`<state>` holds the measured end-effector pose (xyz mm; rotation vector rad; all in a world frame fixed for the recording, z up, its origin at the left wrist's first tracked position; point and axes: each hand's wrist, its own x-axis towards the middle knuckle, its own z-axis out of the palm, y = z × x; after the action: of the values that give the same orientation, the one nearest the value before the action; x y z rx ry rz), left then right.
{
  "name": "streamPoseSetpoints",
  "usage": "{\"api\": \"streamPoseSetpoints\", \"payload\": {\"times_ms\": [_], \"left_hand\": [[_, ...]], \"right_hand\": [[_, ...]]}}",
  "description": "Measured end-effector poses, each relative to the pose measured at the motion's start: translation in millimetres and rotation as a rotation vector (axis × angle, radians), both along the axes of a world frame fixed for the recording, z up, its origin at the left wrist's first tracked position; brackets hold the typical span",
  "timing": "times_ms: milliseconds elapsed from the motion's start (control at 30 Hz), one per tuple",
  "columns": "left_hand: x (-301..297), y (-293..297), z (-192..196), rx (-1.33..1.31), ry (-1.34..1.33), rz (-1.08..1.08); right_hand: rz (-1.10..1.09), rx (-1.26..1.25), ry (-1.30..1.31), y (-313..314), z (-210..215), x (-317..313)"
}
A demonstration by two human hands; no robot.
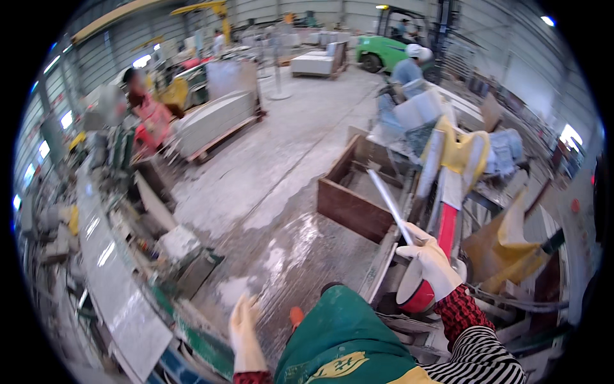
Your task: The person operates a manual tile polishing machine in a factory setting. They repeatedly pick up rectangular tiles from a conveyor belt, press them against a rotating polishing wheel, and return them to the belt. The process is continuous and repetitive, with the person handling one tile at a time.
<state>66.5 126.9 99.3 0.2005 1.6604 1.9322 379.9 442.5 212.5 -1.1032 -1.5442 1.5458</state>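
Note:
My right hand, in a pale glove, grips the near end of a long thin whitish strip. Its far end points forward and left over a brown open-topped wooden box. What the strip is made of I cannot tell. Just below the right hand is a round red-and-white object, partly covered by that hand. My left hand, also gloved, hangs low at my left side with its fingers loosely extended. Nothing shows in it.
A long shiny slab-like surface runs along the left. Yellow cloth and a red strip lie at the right. Two people work farther off, near stacked slabs and a green forklift. The floor looks wet.

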Motion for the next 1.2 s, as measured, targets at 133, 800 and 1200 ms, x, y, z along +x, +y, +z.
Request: {"api": "streamPoseSetpoints", "payload": {"times_ms": [133,800,1200], "left_hand": [[32.7,32.3,35.4,0.381,-0.33,-0.192],[-14.7,-281.8,-33.6,0.47,-0.131,1.088],[-109.2,-313.0,-120.3,0.443,-0.213,1.236]], "right_hand": [[0.579,0.154,-0.113,-36.4,9.8,-99.4],[1.221,1.176,-0.282,-131.1,-36.3,-243.6],[0.676,0.725,-0.515,41.2,-129.8,-115.8]]}}
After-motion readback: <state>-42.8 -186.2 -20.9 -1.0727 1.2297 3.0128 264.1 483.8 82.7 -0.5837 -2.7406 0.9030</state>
